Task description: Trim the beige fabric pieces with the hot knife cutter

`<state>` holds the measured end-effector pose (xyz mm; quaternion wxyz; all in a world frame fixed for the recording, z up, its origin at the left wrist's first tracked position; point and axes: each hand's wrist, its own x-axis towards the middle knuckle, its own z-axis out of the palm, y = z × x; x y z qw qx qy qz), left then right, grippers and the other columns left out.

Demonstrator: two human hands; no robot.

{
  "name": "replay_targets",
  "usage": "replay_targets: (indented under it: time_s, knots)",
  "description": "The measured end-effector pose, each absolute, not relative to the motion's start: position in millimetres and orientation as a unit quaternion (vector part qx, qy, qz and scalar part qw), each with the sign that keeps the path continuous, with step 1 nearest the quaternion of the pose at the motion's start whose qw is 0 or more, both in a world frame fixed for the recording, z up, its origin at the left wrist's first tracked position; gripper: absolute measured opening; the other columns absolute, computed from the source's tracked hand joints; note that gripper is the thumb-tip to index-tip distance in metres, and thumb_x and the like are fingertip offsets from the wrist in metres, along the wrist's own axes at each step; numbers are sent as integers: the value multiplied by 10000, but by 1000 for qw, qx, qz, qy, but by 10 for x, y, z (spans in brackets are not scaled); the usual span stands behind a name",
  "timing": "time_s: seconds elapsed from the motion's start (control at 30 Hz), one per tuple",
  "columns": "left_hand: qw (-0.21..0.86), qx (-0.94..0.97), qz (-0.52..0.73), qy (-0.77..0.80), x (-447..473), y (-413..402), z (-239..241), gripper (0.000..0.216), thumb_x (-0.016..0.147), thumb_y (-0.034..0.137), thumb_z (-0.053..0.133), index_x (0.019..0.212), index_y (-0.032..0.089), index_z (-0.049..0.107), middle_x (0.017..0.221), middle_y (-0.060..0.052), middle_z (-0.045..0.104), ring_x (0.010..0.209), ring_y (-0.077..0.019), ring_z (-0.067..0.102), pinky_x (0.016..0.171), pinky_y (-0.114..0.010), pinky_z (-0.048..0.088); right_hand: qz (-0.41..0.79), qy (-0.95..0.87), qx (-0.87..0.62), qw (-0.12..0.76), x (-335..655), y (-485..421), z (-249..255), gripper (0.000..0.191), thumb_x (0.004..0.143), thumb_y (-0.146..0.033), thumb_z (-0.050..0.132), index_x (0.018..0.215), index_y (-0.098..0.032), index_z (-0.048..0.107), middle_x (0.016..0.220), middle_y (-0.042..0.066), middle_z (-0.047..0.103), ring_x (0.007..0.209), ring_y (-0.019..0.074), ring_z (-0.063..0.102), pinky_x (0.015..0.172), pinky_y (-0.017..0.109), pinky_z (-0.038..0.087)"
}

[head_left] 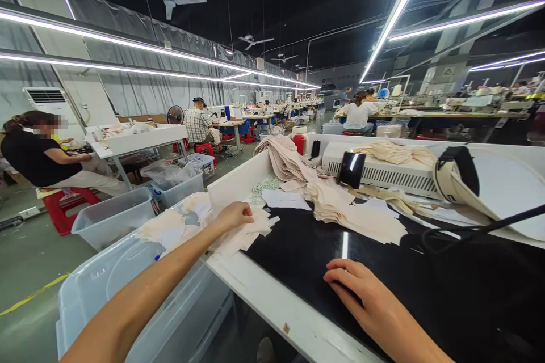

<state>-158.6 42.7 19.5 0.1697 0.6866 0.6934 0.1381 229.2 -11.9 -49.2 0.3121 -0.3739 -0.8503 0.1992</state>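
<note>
My left hand (233, 216) reaches out to the left edge of the worktable and its fingers are curled onto a small stack of cream fabric pieces (244, 233). My right hand (361, 294) lies flat, fingers together and stretched, on the black table surface (306, 255) near the front edge, holding nothing. More cream fabric pieces (353, 210) are spread and piled across the middle of the table, with a taller folded pile (283, 159) behind.
A white machine (383, 173) with a black part stands at the back of the table, beside a cream strap (455, 181) and a black cable (489, 227). Clear plastic bins (114, 218) sit on the floor at left. Other people sit at tables further off.
</note>
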Motion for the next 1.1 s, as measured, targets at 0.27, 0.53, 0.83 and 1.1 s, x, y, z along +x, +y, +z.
replay_targets:
  time_s: [0.27, 0.53, 0.83, 1.1]
  knots:
    - [133, 705, 252, 649, -1587, 221, 457, 149, 994, 324, 716, 952, 190, 766, 946, -13, 784, 935, -219, 720, 896, -325, 538, 292, -835, -376, 277, 2154, -288, -311, 313, 1068, -450, 516, 1005, -318, 793, 1203, 77, 774, 1079, 293, 749, 984, 443, 607]
    - [129, 769, 281, 560, -1290, 38, 689, 236, 1013, 369, 638, 1050, 250, 838, 1127, -4, 831, 1031, -205, 719, 935, -263, 510, 436, -726, -416, 330, 1882, -298, -203, 358, 930, -584, 633, 1016, -276, 794, 981, 61, 779, 903, 265, 699, 804, 380, 577]
    - [63, 750, 246, 610, -1448, 119, 735, 211, 989, 321, 672, 971, 234, 864, 1138, -69, 821, 1035, -266, 739, 1031, -355, 539, 487, -697, -417, 319, 1848, -294, -257, 372, 860, -586, 670, 940, -243, 792, 796, 35, 710, 766, 228, 648, 708, 355, 533]
    - [72, 743, 286, 600, -1298, -61, 922, 280, 1034, 366, 607, 1079, 244, 855, 1186, -42, 841, 1120, -259, 750, 1044, -332, 555, 552, -642, -410, 339, 1809, -262, -227, 494, 816, -682, 800, 1022, -235, 837, 883, 55, 771, 829, 240, 696, 658, 336, 591]
